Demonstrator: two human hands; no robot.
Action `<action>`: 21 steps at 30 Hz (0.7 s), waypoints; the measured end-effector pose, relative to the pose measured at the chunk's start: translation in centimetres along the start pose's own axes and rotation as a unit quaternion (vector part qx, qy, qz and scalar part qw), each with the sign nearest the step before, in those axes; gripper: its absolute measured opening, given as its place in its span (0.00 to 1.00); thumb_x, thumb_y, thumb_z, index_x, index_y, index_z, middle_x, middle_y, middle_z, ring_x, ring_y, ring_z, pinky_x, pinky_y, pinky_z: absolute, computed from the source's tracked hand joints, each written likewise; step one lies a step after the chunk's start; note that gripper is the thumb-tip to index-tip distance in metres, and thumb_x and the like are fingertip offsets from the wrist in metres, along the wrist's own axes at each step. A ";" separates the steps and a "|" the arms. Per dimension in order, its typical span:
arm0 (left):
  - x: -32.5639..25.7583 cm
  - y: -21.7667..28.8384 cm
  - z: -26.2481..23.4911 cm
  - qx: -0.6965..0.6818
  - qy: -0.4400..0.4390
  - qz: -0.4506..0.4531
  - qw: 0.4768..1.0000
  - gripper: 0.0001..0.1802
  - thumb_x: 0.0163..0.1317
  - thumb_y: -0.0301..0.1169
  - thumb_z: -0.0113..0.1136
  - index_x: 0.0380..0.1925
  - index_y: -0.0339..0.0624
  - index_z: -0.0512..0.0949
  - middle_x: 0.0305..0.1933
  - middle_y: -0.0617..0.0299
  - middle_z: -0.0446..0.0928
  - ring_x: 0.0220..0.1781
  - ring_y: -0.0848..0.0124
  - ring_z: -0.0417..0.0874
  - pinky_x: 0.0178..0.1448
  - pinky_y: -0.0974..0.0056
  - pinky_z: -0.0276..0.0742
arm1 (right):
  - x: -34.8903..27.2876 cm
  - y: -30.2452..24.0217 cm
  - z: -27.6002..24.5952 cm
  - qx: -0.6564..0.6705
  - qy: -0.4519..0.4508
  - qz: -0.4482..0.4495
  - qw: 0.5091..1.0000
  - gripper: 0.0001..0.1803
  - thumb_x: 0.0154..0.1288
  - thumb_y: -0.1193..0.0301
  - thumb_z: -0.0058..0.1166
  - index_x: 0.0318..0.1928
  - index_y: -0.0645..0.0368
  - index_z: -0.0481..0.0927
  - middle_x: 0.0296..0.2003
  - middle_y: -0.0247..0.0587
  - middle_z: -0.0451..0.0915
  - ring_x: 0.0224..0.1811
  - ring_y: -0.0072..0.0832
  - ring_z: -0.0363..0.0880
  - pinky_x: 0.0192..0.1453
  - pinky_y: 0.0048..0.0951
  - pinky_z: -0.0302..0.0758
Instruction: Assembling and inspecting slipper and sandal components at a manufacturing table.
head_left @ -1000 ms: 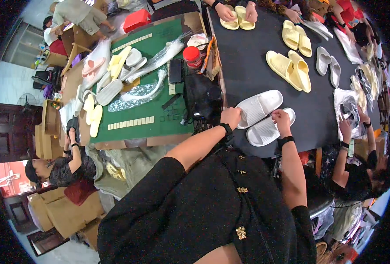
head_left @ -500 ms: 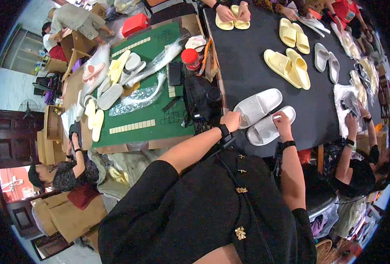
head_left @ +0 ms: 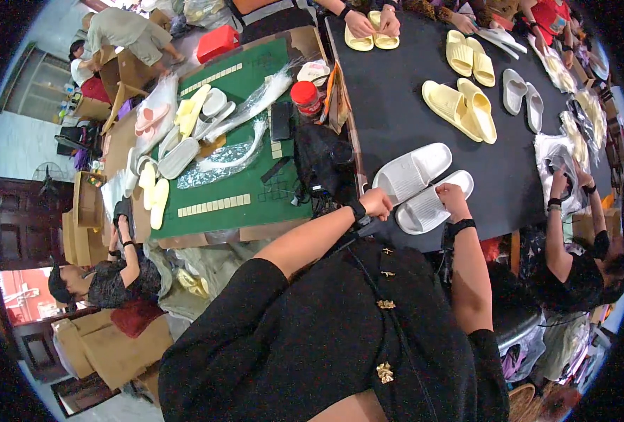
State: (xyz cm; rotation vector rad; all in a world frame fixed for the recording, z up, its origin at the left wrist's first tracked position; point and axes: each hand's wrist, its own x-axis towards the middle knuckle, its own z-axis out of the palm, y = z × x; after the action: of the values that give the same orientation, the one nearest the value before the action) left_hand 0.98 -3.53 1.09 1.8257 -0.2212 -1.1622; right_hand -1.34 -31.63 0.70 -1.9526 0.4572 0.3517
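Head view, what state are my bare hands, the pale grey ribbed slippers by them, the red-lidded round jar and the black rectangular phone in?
Pale grey slippers: side by side, soles down.
Left hand: fingers curled beside left slipper, contact unclear.
Right hand: fingers curled at right slipper, grip unclear.
Jar: lid on.
Phone: flat, face dark.

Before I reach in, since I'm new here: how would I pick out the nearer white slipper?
Find the black table, then the white pair at its near edge. The slipper lies on the pair's right, closer to that edge. Unlike its twin, it has the right hand over it.
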 end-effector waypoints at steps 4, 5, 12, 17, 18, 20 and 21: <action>0.5 0.1 0.9 0.067 -0.011 0.005 0.998 0.15 0.48 0.24 0.63 0.38 0.33 0.80 0.23 0.58 0.82 0.20 0.74 0.82 0.23 0.69 0.76 | 0.0 0.7 0.3 0.009 0.009 -0.009 1.000 0.04 0.53 0.81 0.54 0.31 0.64 0.79 0.23 0.31 0.77 0.21 0.16 0.70 0.24 0.19 0.64; 0.7 0.2 1.1 0.113 -0.013 0.016 0.993 0.16 0.48 0.24 0.64 0.39 0.33 0.80 0.22 0.58 0.81 0.20 0.74 0.82 0.22 0.69 0.76 | 0.0 0.7 0.3 0.025 0.012 0.003 1.000 0.04 0.53 0.81 0.54 0.31 0.64 0.79 0.23 0.30 0.77 0.21 0.16 0.71 0.25 0.19 0.64; 1.3 0.3 1.5 0.209 0.025 0.041 0.977 0.04 0.48 0.24 0.58 0.21 0.39 0.81 0.17 0.60 0.80 0.20 0.70 0.82 0.28 0.65 0.77 | -0.3 -0.3 0.4 0.120 -0.007 0.027 0.992 0.04 0.53 0.81 0.54 0.30 0.62 0.79 0.23 0.29 0.76 0.22 0.15 0.70 0.25 0.18 0.64; 1.8 0.9 0.9 0.216 0.015 0.053 0.975 0.05 0.46 0.27 0.59 0.17 0.41 0.81 0.16 0.63 0.79 0.18 0.72 0.81 0.25 0.66 0.76 | -0.1 -0.2 -0.5 0.077 0.036 0.004 0.996 0.02 0.54 0.77 0.56 0.29 0.62 0.79 0.19 0.29 0.75 0.20 0.16 0.69 0.23 0.20 0.62; 1.8 1.3 0.3 0.218 -0.008 0.101 0.971 0.06 0.46 0.29 0.59 0.16 0.41 0.81 0.16 0.63 0.79 0.18 0.73 0.80 0.24 0.67 0.75 | -0.6 -0.6 -0.7 0.028 0.094 -0.031 0.995 0.03 0.54 0.76 0.56 0.30 0.63 0.79 0.19 0.31 0.75 0.19 0.18 0.70 0.24 0.22 0.64; 1.7 0.2 -1.0 0.175 -0.048 0.111 0.977 0.05 0.45 0.28 0.57 0.18 0.41 0.81 0.17 0.63 0.79 0.20 0.75 0.81 0.28 0.67 0.76 | -1.6 -2.1 0.3 -0.090 0.226 -0.146 0.959 0.05 0.54 0.74 0.56 0.32 0.63 0.79 0.19 0.36 0.77 0.21 0.23 0.73 0.27 0.25 0.68; 1.5 1.0 -1.3 0.136 -0.062 0.096 0.984 0.06 0.45 0.27 0.57 0.22 0.39 0.81 0.20 0.61 0.81 0.22 0.73 0.81 0.30 0.67 0.77 | -2.0 -1.8 0.4 -0.163 0.311 -0.207 0.913 0.06 0.55 0.74 0.56 0.33 0.63 0.79 0.21 0.38 0.77 0.22 0.25 0.74 0.29 0.27 0.70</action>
State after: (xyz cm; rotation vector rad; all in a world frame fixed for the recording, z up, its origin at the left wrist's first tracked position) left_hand 3.13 -4.15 1.12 1.9178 -0.6400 -1.1531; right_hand -2.25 -30.29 2.88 -2.4111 0.3808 -0.5191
